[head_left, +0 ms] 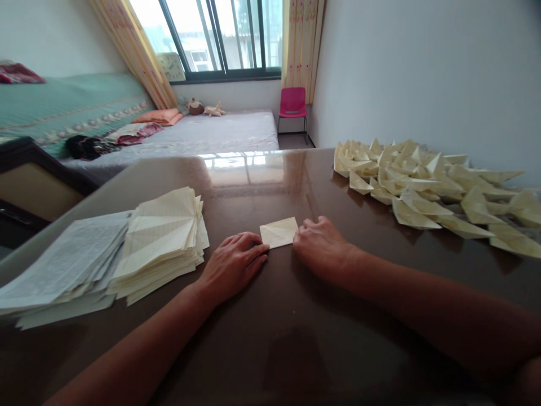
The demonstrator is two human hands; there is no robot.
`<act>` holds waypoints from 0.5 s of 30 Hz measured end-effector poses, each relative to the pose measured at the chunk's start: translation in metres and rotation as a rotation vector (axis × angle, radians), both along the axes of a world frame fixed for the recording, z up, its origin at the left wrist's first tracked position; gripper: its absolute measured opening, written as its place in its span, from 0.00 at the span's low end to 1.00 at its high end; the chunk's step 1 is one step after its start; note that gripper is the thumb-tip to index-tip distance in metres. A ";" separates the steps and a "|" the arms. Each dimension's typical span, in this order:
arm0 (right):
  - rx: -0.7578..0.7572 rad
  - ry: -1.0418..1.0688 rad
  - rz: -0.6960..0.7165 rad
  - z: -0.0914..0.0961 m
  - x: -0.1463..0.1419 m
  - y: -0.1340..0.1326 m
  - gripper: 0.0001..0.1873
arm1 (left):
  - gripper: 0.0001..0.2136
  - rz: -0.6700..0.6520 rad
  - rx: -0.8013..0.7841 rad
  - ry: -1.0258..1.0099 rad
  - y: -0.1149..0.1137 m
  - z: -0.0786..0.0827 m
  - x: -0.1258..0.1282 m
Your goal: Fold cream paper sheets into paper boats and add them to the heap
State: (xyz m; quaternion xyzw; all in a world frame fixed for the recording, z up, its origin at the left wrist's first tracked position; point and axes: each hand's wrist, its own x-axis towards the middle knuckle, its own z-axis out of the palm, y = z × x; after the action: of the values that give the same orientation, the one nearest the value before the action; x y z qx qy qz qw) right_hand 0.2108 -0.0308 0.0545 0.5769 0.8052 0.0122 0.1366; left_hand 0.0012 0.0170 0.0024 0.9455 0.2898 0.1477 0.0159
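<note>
While the left hand (234, 258) has its fingers close together at the near-left corner of the folded paper (279, 232), the right hand (321, 246) is curled at its right edge. Can't tell if either is pinching. Paper lies flat around mid-width of the desk (253, 344), between the hands. Cream sheets (163, 228) stacked toward the desk's left edge, printed sheets (71, 256) just left of them. Folded pieces (416, 180) heaped at the far right corner. Bed (236, 129) past the far edge.

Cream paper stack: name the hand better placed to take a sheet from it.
Probably the left hand: it lies nearer the cream paper stack; the right hand is farther off, at the right edge of the folded paper.
</note>
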 end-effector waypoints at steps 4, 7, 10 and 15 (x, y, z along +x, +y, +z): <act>0.194 0.224 -0.016 -0.006 0.025 0.024 0.25 | 0.25 0.102 -0.010 -0.020 0.004 -0.002 0.001; 0.127 0.346 0.023 -0.021 0.041 0.039 0.45 | 0.27 0.103 -0.029 -0.017 0.007 -0.003 0.002; 0.064 0.462 0.039 -0.039 0.048 0.051 0.52 | 0.26 0.056 -0.037 -0.036 0.009 -0.003 0.003; 0.118 0.686 0.000 -0.060 0.049 0.066 0.52 | 0.20 -0.086 -0.044 -0.046 0.012 -0.005 0.003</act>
State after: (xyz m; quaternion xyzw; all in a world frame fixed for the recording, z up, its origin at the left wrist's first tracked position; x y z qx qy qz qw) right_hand 0.2601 0.0347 -0.0055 0.5544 0.8021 -0.1358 -0.1756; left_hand 0.0037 0.0286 -0.0025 0.9528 0.2515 0.1625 0.0497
